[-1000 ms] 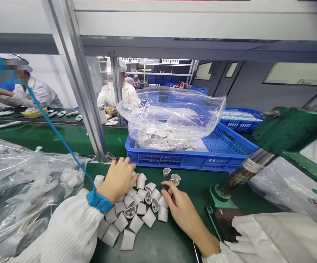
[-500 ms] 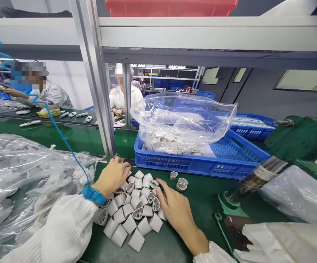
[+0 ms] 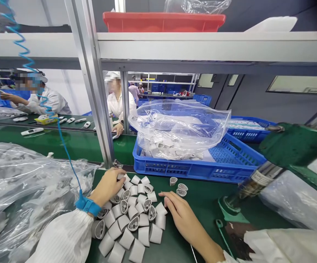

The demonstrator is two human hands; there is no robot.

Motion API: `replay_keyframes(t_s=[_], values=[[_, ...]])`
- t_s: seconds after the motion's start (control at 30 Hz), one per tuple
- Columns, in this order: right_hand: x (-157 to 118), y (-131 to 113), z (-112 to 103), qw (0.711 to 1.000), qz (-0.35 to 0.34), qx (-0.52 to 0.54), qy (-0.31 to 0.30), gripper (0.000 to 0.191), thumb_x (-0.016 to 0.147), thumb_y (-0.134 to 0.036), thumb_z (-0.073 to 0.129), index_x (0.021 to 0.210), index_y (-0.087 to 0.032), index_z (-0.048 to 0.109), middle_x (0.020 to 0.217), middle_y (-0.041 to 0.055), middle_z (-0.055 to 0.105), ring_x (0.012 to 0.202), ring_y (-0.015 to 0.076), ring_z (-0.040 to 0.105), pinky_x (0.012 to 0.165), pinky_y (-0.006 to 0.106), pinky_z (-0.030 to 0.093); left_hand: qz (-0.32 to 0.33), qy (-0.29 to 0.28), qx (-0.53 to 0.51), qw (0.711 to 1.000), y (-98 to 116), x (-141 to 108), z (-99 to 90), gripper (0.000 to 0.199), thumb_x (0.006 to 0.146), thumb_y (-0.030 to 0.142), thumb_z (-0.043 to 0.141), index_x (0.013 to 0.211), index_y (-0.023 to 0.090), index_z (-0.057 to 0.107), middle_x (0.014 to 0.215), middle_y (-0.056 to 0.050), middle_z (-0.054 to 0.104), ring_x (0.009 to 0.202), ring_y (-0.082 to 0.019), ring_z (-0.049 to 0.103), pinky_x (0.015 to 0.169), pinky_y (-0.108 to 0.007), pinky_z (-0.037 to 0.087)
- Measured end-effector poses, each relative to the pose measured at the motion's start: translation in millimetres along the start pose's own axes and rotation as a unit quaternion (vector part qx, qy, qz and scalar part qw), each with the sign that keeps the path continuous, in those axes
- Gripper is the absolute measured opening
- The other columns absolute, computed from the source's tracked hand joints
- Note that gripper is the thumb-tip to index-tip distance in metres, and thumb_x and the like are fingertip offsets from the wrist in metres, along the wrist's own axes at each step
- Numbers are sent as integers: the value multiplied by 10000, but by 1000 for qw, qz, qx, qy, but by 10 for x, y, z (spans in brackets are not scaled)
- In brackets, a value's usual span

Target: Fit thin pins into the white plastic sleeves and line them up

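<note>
Your left hand (image 3: 107, 187) rests open against the far edge of the grey cup-shaped shells (image 3: 131, 215). Right hand (image 3: 184, 219) lies open on the green worktop (image 3: 199, 197), fingertips just beside the pile. Neither grasping.

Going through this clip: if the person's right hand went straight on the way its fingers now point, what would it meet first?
Probably the pale grey moulded plastic cup on the pile's near edge, just beyond the fingertips of the right hand, though depth is hard to judge from this view.

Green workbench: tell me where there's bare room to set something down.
Bare bench lies between the three grey cups and the green machine base, beside the right hand. Crowded: the cup pile between it and the left hand.
</note>
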State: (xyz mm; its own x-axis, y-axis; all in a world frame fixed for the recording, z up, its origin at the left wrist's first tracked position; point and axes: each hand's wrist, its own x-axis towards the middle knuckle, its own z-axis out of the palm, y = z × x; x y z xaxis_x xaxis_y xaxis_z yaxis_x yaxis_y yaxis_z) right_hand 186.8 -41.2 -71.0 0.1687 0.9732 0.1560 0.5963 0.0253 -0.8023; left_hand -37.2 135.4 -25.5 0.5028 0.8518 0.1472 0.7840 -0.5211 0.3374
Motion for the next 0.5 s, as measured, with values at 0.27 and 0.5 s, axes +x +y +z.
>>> replay_keyframes(t_s=[0.27,0.5], values=[[-58,-53,-13,999,14,40,33,410,1019,-472,390,1153,-261,714,991,68,633,911,215,625,843,312,493,-27,2,-52,998,1,26,-25,244,836,257,577,997,162,733,930,-82,690,836,-214,695,797,-296,571],[-57,-44,-80,998,6,17,67,462,1038,-485,329,779,-209,594,764,21,626,728,177,590,686,259,417,0,39,-75,996,362,-225,-240,207,914,306,488,938,195,661,1076,-89,636,968,-252,651,922,-397,529]])
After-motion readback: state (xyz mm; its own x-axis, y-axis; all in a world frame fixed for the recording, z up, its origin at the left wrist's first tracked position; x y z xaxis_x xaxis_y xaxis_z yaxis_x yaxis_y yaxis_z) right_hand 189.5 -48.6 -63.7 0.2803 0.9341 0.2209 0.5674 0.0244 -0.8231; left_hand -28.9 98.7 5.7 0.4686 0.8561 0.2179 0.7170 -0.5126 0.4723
